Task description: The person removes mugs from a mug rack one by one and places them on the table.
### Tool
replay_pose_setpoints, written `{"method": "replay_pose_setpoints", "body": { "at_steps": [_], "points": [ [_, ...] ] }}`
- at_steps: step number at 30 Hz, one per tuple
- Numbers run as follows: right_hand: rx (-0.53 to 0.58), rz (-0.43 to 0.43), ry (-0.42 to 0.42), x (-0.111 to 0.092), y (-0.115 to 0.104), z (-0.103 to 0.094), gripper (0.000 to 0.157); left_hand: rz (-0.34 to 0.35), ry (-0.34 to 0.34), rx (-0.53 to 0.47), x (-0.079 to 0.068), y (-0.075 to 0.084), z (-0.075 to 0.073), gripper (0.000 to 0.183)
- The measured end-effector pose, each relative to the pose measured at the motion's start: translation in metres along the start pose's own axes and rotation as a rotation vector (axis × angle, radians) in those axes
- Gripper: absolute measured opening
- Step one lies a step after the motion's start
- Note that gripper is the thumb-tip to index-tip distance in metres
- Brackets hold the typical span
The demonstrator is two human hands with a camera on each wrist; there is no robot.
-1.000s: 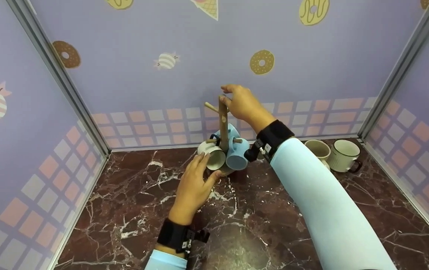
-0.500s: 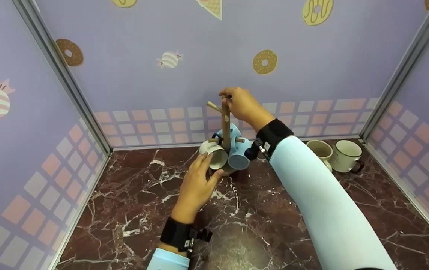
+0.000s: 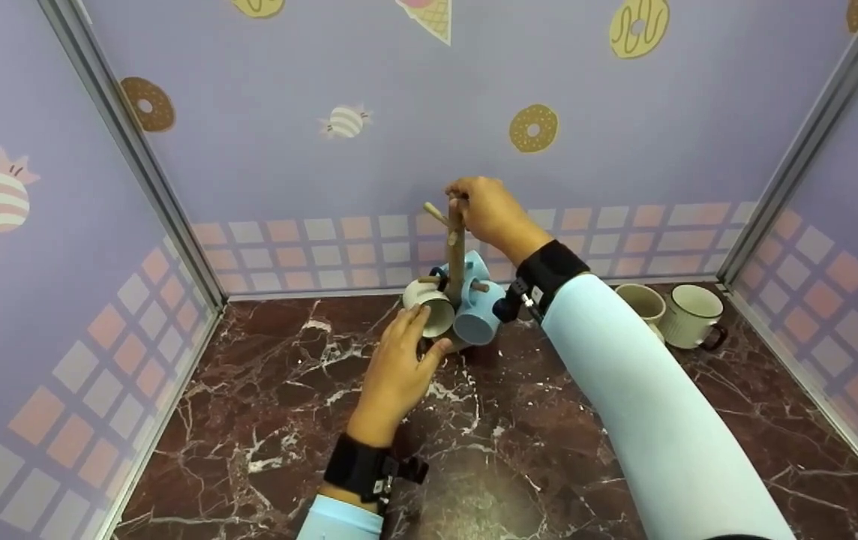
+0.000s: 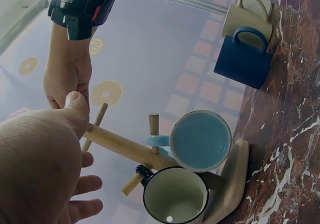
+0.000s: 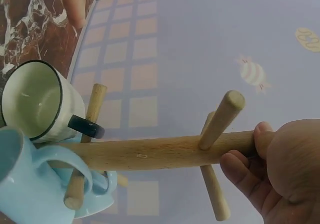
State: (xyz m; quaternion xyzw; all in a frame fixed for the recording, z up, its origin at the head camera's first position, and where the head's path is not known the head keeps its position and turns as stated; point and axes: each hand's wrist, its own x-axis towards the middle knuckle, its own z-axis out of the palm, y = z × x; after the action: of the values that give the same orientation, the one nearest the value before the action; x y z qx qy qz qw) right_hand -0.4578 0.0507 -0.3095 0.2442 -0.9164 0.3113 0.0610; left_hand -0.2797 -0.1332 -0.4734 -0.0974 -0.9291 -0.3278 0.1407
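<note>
- Dark red marble countertop (image 3: pixel 286 450), pale-veined, runs under everything; patterned lilac wall (image 3: pixel 286 165) behind.
- My left hand (image 3: pixel 397 371): fingers extended, thumb spread away from them, nothing gripped. Fingertips at the near left side of the white mug; contact cannot be told.
- White mug (image 3: pixel 440 319), dark rim: hangs by its dark handle on a lower peg of the mug tree, mouth facing me.
- Wooden mug tree (image 3: pixel 456 259): upright, base on the countertop near the back wall, between my two hands. Upper pegs project just below my right hand.
- My right hand (image 3: pixel 495 214): thumb and curled fingers pinch the top of the tree's post.
- Rear light blue mug (image 3: pixel 478 264): behind the post, partly hidden by it and the front mug.
- Front light blue mug (image 3: pixel 480 319): handle over another lower peg, mouth toward me, just right of the white mug.
- Dark blue mug (image 4: pixel 243 60): seen in the left wrist view, standing between tree and cream mug.
- Cream mug (image 3: pixel 640 301): upright, partly behind my right sleeve (image 3: pixel 646 397).
- Ribbed pale mug (image 3: pixel 688 322), dark handle: upright beside the cream one, farthest right.
</note>
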Motion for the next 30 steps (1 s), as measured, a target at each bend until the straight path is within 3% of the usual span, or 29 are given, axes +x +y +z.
{"method": "replay_pose_setpoints", "body": {
  "at_steps": [30],
  "points": [
    [-0.155,0.072,0.163,-0.005,-0.026,0.016,0.028,0.025,-0.001,-0.007,0.001,-0.011,0.011,0.072]
  ]
}}
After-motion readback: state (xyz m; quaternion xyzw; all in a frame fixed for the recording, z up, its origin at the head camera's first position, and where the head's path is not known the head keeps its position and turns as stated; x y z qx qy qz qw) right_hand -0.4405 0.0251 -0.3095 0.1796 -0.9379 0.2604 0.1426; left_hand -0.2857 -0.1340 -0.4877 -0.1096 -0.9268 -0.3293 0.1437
